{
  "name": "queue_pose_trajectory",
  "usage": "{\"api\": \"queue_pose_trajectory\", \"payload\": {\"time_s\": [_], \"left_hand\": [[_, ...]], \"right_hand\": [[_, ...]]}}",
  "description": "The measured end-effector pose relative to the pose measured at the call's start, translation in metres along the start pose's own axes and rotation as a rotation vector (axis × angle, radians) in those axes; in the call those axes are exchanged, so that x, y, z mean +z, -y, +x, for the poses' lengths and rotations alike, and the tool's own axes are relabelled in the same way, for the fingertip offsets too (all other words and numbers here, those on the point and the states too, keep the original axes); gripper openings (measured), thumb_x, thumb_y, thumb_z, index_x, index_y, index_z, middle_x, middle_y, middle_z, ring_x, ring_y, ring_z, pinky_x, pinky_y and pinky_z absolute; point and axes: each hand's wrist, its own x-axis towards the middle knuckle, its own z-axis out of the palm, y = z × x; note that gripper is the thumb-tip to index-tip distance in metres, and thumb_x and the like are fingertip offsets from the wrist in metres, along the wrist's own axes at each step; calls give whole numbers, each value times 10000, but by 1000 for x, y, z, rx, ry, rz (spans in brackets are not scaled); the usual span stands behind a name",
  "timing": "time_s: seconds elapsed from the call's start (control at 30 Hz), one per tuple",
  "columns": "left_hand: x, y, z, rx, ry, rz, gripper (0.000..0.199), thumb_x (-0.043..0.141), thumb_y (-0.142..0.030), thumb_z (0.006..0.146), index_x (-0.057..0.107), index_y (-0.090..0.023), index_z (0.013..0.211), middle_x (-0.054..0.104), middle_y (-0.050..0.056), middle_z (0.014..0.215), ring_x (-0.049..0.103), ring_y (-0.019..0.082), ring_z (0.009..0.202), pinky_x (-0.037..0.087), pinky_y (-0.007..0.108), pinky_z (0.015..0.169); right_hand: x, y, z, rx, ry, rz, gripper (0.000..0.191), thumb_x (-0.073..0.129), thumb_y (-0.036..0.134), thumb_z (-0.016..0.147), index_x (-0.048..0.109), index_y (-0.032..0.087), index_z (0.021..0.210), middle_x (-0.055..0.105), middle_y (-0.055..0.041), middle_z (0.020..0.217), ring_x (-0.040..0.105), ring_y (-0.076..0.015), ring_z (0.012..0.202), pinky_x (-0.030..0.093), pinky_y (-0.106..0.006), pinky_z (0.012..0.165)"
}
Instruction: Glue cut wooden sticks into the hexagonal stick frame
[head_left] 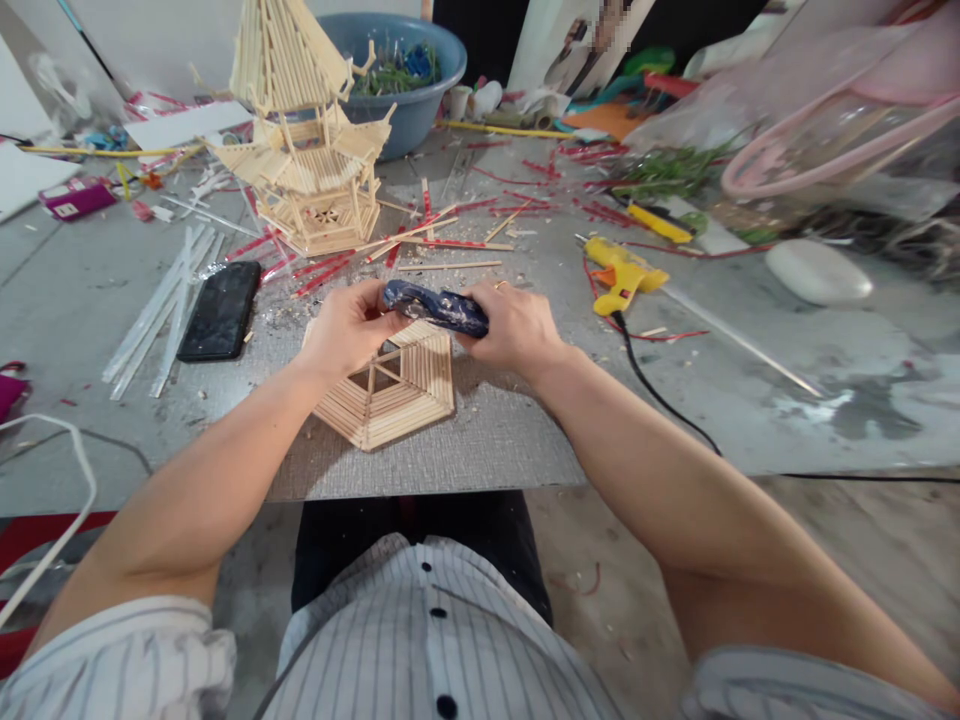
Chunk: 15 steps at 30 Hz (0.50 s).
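A dark blue tool (439,306), stained with pale marks, is held between my hands above the far edge of a hexagonal stick panel (397,400). My left hand (351,325) pinches the tool's left end between thumb and fingers. Around its right end my right hand (514,325) is closed, with a ring on one finger. The panel lies flat near the table's front edge, with spokes at its centre; its far left part is hidden by my left hand. I cannot make out exactly what the tool is.
A stick pagoda model (319,170) stands at the back left, before a blue basin (409,90). A black phone (219,312) and clear glue sticks (161,305) lie left. Right are a yellow glue gun (619,272), its cord, and a white oval object (819,272).
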Motion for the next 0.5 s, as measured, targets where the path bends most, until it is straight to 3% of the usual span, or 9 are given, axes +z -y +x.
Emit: {"api": "queue_pose_trajectory", "payload": {"time_s": [0.23,0.5], "left_hand": [[0,0,0,21,2,-41,136,671,-270,690,602,-153,700,535,-22,623,483,100,634,350,221,546],[-1,-4,-1,-1,44,-69,113,677,-247,703,614,-157,727,485,-42,564,398,68,516,307,212,487]], "right_hand": [[-2,2,1,30,49,-25,356,540,378,750,606,192,1047,664,-98,936,595,-247,807,360,-312,621],[-4,3,1,60,65,-74,297,525,380,748,611,189,959,669,-90,913,602,-246,799,350,-309,614]]}}
